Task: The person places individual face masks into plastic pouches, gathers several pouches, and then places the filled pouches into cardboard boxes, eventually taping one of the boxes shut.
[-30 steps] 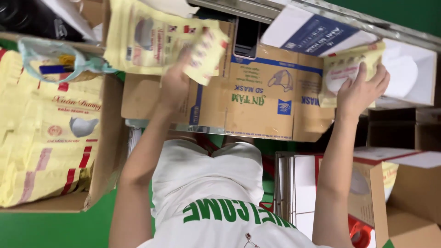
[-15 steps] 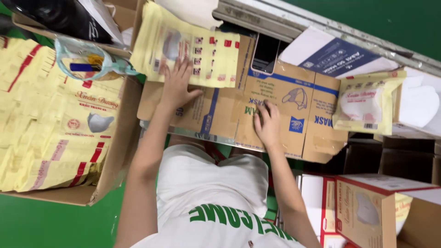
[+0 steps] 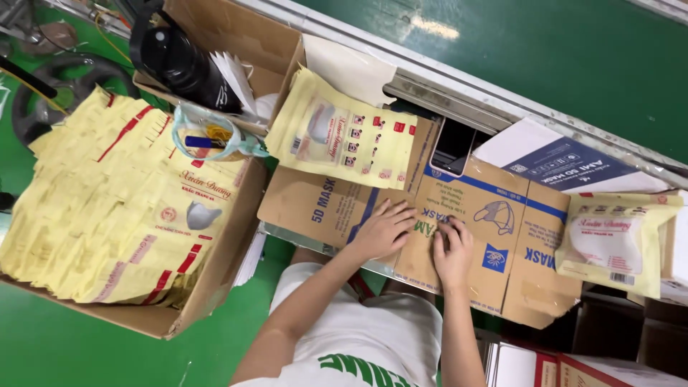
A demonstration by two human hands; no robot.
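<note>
Both hands, left hand (image 3: 383,229) and right hand (image 3: 453,252), were laid flat, fingers spread and grasping nothing, on the flattened carton (image 3: 459,222); yellow pouches (image 3: 344,132) were kept at 11 o'clock.

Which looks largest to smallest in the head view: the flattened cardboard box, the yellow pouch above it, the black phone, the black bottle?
1. flattened cardboard box
2. yellow pouch
3. black bottle
4. black phone, partly hidden, so its place against the bottle is unsure.
</note>
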